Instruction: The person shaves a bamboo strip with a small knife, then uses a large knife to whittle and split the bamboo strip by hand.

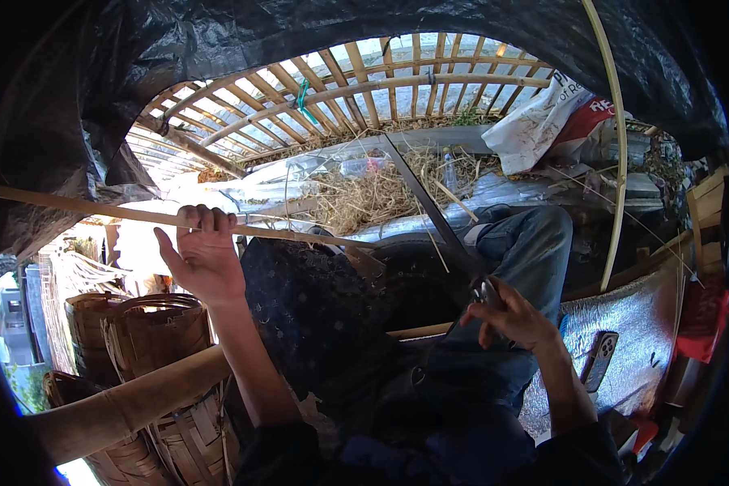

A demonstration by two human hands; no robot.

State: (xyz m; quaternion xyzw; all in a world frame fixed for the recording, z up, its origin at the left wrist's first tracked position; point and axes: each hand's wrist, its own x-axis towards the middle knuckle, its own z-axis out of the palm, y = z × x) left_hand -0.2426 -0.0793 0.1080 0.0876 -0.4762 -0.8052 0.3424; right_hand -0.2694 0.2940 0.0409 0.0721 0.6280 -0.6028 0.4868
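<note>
My left hand [206, 257] is raised on the left, its fingers curled over a long, thin bamboo strip [300, 236] and its thumb held apart. The strip runs from the far left past my hand to above my lap. In my right hand [509, 317] is the handle of a long-bladed knife [429, 206], whose dark blade points up and to the left, away from me. The blade stands apart from the strip. Dark patterned cloth [287, 304] covers my left leg, and my right leg [535, 247] is bent in jeans.
Woven baskets [155, 332] stand at left behind a thick bamboo pole [130, 409]. Ahead lie bamboo shavings [356, 198] and a plastic bottle [449, 168] before a slatted bamboo fence [340, 93]. A sack [535, 134], an upright strip [621, 154] and a phone [601, 361] are at right.
</note>
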